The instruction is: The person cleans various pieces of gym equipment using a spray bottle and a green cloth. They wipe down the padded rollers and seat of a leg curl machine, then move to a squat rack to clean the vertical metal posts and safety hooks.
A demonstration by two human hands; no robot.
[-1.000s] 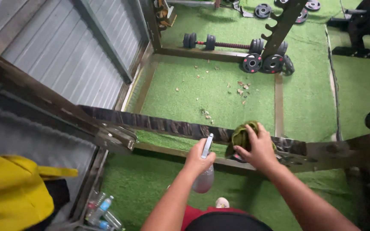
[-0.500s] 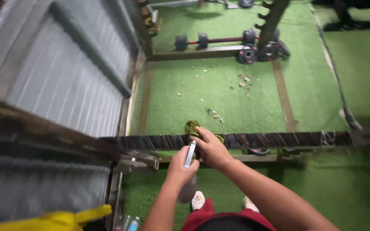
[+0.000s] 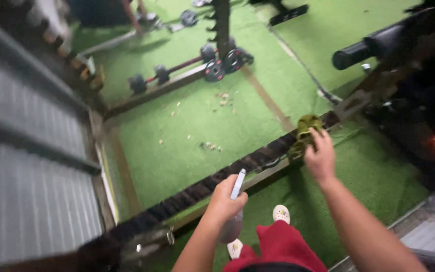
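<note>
Head view is showing the right hand [image 3: 320, 157] pressing a green cloth [image 3: 304, 135] against a dark horizontal bar [image 3: 212, 182], fingers closed over it. The left hand [image 3: 223, 202] is gripping a spray bottle [image 3: 234, 204] (white nozzle up, blurred body below) just in front of the bar. Green turf [image 3: 192, 126] is lying beneath, with weight plates [image 3: 225, 60] farther off.

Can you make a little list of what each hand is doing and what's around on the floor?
left hand: holds a spray bottle with a white top
right hand: presses a green cloth on the dark bar
floor: green turf with scattered crumbs
behind: barbell with weight plates
below: red shorts, white shoes
</note>
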